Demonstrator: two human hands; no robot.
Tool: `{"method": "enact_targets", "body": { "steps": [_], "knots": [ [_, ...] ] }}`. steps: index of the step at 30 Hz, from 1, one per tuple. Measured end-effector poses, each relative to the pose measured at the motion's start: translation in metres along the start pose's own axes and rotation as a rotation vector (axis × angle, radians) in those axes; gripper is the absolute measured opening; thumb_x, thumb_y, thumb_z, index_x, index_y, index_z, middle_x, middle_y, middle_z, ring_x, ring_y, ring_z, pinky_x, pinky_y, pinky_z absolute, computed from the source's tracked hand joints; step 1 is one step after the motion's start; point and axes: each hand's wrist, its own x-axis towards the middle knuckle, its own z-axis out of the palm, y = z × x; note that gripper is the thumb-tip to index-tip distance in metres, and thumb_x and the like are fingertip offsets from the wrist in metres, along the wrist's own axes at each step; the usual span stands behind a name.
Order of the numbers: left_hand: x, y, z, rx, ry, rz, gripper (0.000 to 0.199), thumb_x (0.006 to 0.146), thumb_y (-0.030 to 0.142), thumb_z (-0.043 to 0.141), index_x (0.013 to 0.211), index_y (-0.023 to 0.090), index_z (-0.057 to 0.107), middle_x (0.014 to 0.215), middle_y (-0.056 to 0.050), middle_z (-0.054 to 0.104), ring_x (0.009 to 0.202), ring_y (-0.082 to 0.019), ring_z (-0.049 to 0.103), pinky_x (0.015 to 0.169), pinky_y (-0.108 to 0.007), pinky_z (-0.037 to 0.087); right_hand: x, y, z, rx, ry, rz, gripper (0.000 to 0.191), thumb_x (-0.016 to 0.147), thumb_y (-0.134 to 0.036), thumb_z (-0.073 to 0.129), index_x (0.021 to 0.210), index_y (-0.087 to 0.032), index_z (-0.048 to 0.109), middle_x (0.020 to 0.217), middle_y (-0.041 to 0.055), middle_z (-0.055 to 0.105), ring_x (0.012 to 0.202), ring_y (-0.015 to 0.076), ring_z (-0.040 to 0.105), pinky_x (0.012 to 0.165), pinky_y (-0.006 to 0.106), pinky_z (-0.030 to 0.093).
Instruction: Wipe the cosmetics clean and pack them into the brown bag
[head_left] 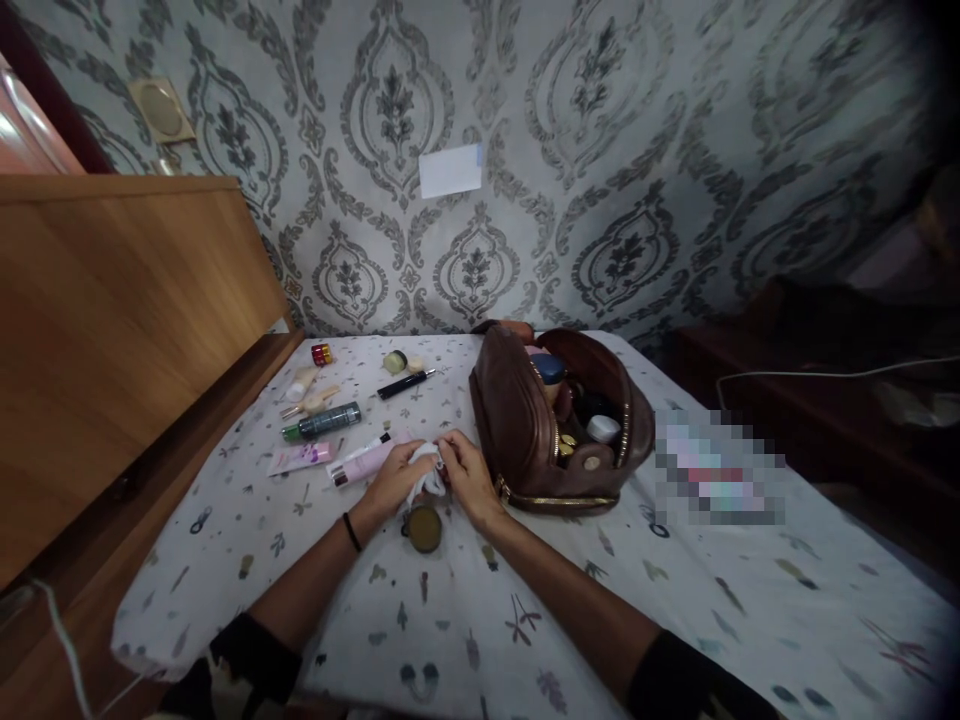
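Observation:
My left hand pinches a crumpled white cloth over the middle of the patterned sheet. The fingers of my right hand are closed on the cloth's other side, close to the left fingertips. Just below the cloth lies a round, brownish-gold lidded item, its kind unclear. Beside my right hand stands an open brown bag, its zip undone, with a dark blue-topped item and a white round lid inside. Next to my left hand lie pale pink tubes.
Further left are a pink tube, a dark green bottle, a small red jar and a black pen-like item. A wooden panel borders the left side. The patterned wall rises behind; a blurred patch lies right.

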Motion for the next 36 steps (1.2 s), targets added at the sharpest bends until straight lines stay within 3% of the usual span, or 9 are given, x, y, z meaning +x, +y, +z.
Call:
{"method": "enact_targets", "body": {
  "steps": [11,14,17,21,24,27,31,36],
  "knots": [
    [-0.001,0.011,-0.002,0.24,0.108,0.103,0.015,0.068,0.029,0.06,0.07,0.019,0.049,0.067,0.004,0.048,0.054,-0.01,0.048,0.043,-0.019,0.04,0.0,0.0,0.0,0.035,-0.028,0.048,0.032,0.09,-0.048,0.043,0.092,-0.019,0.057,0.061,-0.0043,0.05,0.051,0.0132,0.048,0.049,0.024,0.038],
    [0.002,0.023,-0.013,0.318,0.176,0.143,0.014,0.068,0.03,0.055,0.075,0.02,0.048,0.068,0.004,0.048,0.054,-0.011,0.051,0.045,-0.02,0.044,-0.001,-0.002,0.0,0.048,-0.043,0.065,0.031,0.09,-0.048,0.042,0.09,-0.021,0.056,0.057,-0.006,0.048,0.046,0.012,0.046,0.046,0.023,0.036],
    [0.015,0.046,-0.044,0.433,0.308,0.187,0.02,0.07,0.029,0.054,0.088,0.022,0.048,0.069,0.006,0.048,0.052,-0.011,0.048,0.046,-0.019,0.04,-0.002,-0.003,0.0,0.062,-0.048,0.082,0.03,0.09,-0.047,0.043,0.091,-0.021,0.057,0.058,-0.0061,0.048,0.045,0.0111,0.045,0.044,0.022,0.036],
    [0.052,0.086,-0.11,0.663,0.536,0.202,0.027,0.071,0.023,0.049,0.097,0.022,0.055,0.069,0.004,0.051,0.057,-0.013,0.049,0.052,-0.021,0.04,-0.003,-0.004,-0.001,0.089,-0.055,0.109,0.031,0.09,-0.048,0.044,0.092,-0.02,0.057,0.059,-0.0062,0.048,0.045,0.0106,0.045,0.043,0.022,0.036],
    [0.086,0.105,-0.161,0.841,0.664,0.103,0.028,0.076,0.023,0.048,0.101,0.018,0.06,0.082,-0.003,0.062,0.076,-0.019,0.06,0.064,-0.026,0.046,-0.002,-0.004,-0.001,0.08,-0.061,0.103,0.03,0.091,-0.047,0.044,0.089,-0.02,0.056,0.058,-0.0062,0.048,0.044,0.0102,0.045,0.044,0.022,0.035],
    [0.113,0.108,-0.2,1.016,0.728,-0.062,0.035,0.078,0.025,0.053,0.108,0.011,0.062,0.105,-0.016,0.069,0.099,-0.03,0.065,0.08,-0.035,0.05,-0.003,-0.006,-0.002,0.073,-0.068,0.107,0.03,0.092,-0.047,0.043,0.089,-0.02,0.055,0.059,-0.0061,0.048,0.045,0.0101,0.045,0.045,0.022,0.036],
    [0.135,0.098,-0.227,1.238,0.683,-0.218,0.054,0.079,0.03,0.06,0.131,0.014,0.055,0.126,-0.025,0.065,0.117,-0.042,0.06,0.093,-0.05,0.047,-0.005,-0.009,-0.002,0.071,-0.072,0.125,0.03,0.093,-0.048,0.043,0.089,-0.021,0.055,0.06,-0.0061,0.048,0.046,0.0101,0.046,0.046,0.021,0.036],
    [0.163,0.084,-0.237,1.428,0.482,-0.294,0.069,0.073,0.023,0.068,0.14,0.022,0.05,0.134,-0.021,0.063,0.126,-0.041,0.057,0.102,-0.052,0.043,-0.006,-0.008,-0.004,0.044,-0.081,0.128,0.032,0.095,-0.049,0.043,0.09,-0.02,0.056,0.059,-0.0058,0.047,0.048,0.0107,0.046,0.047,0.022,0.036]
  ]
}}
